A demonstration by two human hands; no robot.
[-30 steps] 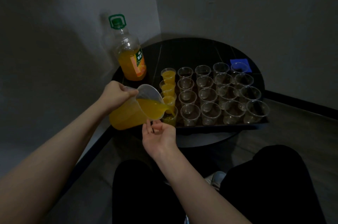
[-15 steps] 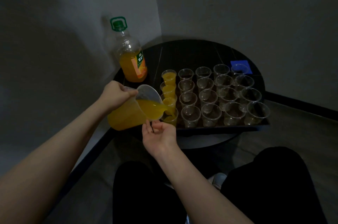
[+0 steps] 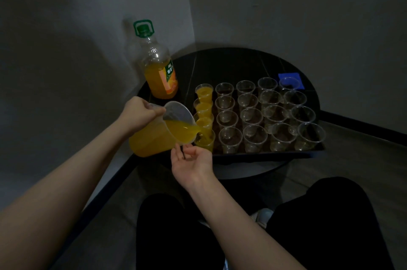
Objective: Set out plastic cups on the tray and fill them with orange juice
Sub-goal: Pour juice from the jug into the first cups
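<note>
Round dark table (image 3: 220, 60) in a room corner, black tray (image 3: 264, 154) on its near half. Juice bottle (image 3: 158, 67) stands on the table just left of the tray, green cap on, roughly a third full.

Tray holds a grid of clear plastic cups (image 3: 253, 120), four rows deep, five columns. Setting-out part looks done, except one cup (image 3: 289, 83) at the far right that appears to sit on a blue square (image 3: 291, 80) at the tray's back edge; too dim to tell if it's on the tray or off it.

Filling: left column only. Three far cups in that column (image 3: 204, 104) carry juice. Near-left cup (image 3: 204, 140) is being filled now, juice partway up, level hard to read behind the spout. Every other cup reads empty, so I'd judge filling about a fifth done, four columns left.

Measuring jug (image 3: 158, 135) is tipped right, spout over the near-left cup, still well over half full. Should cover several more cups before a refill from the bottle.

Left hand (image 3: 141, 113) has its fingers wrapped round the jug's handle. Right hand (image 3: 191, 159) is palm-up, fingers loosely spread, under the jug's lip just beside the near-left cup, gripping nothing; whether the fingertips touch the jug I can't tell.
</note>
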